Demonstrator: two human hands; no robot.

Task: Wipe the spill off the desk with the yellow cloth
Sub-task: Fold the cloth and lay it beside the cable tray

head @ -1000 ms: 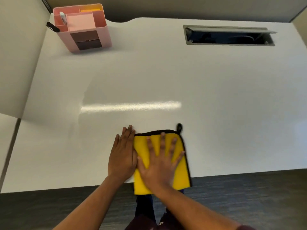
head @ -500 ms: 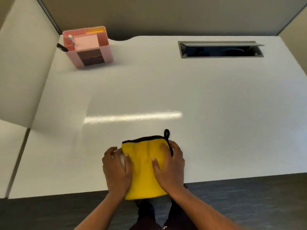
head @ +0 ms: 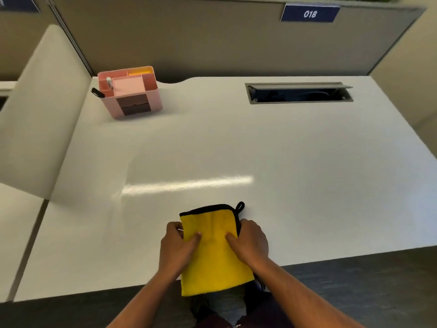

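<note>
A folded yellow cloth [head: 214, 254] with black trim and a small loop lies at the front edge of the white desk [head: 283, 162], its near end hanging over the edge. My left hand [head: 176, 245] grips the cloth's left side, thumb on top and fingers curled round the edge. My right hand [head: 249, 241] grips the right side the same way. No spill shows on the desk; only a bright streak of reflected light lies beyond the cloth.
A pink desk organiser [head: 131, 92] with pens and notes stands at the back left. An open cable hatch [head: 299, 93] is set in the back right. Grey partition walls enclose the desk behind and at the left.
Both hands went from lying flat on and beside the cloth to gripping its two sides. The camera view has tilted up, showing more of the partition.
</note>
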